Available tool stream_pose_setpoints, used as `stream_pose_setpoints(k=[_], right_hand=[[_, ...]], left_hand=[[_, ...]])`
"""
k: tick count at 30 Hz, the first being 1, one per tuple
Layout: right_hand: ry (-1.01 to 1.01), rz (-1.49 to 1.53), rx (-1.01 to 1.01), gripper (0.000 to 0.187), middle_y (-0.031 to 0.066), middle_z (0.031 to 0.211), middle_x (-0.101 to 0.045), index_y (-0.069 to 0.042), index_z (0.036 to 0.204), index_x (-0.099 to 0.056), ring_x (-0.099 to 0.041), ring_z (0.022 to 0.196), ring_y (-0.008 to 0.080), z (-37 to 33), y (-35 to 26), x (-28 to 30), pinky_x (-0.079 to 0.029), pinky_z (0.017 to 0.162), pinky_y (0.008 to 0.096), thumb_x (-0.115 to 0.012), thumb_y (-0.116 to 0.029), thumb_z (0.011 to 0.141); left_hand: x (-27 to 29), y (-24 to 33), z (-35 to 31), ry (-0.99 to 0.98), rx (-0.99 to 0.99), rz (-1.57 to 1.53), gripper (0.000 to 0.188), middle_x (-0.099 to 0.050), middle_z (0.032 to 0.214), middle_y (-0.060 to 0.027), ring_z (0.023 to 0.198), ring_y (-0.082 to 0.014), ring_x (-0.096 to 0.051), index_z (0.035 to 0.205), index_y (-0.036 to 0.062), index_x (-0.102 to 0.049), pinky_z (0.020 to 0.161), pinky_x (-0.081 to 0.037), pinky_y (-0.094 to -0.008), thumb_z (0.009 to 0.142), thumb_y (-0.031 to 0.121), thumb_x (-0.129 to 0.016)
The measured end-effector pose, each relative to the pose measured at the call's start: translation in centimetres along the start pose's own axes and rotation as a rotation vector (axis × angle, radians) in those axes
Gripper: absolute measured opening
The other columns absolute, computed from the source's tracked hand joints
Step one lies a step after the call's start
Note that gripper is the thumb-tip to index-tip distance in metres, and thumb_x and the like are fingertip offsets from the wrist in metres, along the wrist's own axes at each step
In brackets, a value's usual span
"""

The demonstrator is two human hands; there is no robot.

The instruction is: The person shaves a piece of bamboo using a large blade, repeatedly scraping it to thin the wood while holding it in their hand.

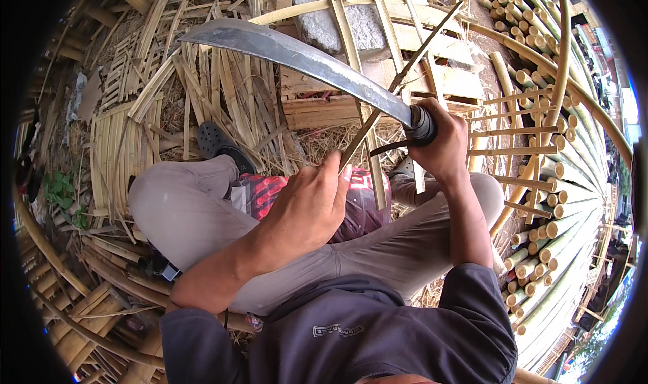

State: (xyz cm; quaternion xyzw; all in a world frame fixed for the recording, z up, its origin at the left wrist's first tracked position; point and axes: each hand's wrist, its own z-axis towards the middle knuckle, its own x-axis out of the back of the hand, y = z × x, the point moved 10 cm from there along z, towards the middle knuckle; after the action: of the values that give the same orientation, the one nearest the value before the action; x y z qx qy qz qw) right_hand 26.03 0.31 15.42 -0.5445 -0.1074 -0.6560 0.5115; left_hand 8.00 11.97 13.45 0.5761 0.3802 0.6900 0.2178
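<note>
My right hand (442, 141) is closed round the dark handle of a machete (290, 55). Its long curved blade points to the far left. In my left hand (307, 198), the fingers pinch the near end of a thin brown bamboo strip (368, 124). That strip slants away to the far right and crosses the blade near the handle; whether the two touch I cannot tell. Several pale bamboo slats (347, 30) lie beyond, over a wooden crate (320, 111) and a grey stone block (341, 23). A red and black cloth (364, 212) lies between my bent legs.
Stacked bamboo poles (563, 208) fill the right side, with a rack of thin slats (513, 133) beside my right arm. Split bamboo pieces (229, 94) litter the ground at the left. A woven bamboo panel (125, 154) lies beyond my left knee. Long curved bamboo (563, 53) arches at far right.
</note>
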Motion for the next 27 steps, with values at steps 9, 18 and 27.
stream_pose_setpoints(k=[9, 18, 27], right_hand=[[0.016, -0.100, -0.096, 0.044, 0.0129, 0.077, -0.071, -0.014, 0.101, -0.067, -0.070, 0.072, 0.0362, 0.3, 2.0, 0.5, -0.055, 0.065, 0.0454, -0.077, -0.010, 0.058], [0.208, -0.328, -0.062, 0.036, 0.0119, 0.072, -0.068, -0.014, 0.094, -0.066, -0.068, 0.067, 0.0352, 1.4, 2.3, 4.5, -0.054, 0.062, 0.0439, -0.074, -0.008, 0.059], [0.211, -0.408, -0.013, 0.036, 0.0086, 0.077, -0.071, -0.014, 0.097, -0.067, -0.070, 0.070, 0.0310, 2.0, 2.6, 2.7, -0.054, 0.063, 0.0429, -0.077, -0.011, 0.063]], left_hand=[[-0.5, 0.5, 0.0, 0.022, -0.071, 0.069, 0.038, -0.062, 0.088, -0.0302, 0.079, -0.0458, -0.058, 0.128, -0.0094, -0.049, 0.074, -0.046, -0.0536, 0.103, 0.019, -0.054], [-1.8, 1.3, 1.4, -0.075, 0.003, 0.054, 0.024, -0.062, 0.090, -0.0277, 0.086, -0.0453, -0.058, 0.118, -0.0068, -0.051, 0.076, -0.045, -0.0526, 0.099, 0.007, -0.052], [-2.6, 1.2, 3.2, -0.131, -0.059, -0.028, 0.013, -0.063, 0.089, -0.0280, 0.083, -0.0468, -0.058, 0.108, -0.0033, -0.052, 0.079, -0.044, -0.0533, 0.098, 0.003, -0.048]])
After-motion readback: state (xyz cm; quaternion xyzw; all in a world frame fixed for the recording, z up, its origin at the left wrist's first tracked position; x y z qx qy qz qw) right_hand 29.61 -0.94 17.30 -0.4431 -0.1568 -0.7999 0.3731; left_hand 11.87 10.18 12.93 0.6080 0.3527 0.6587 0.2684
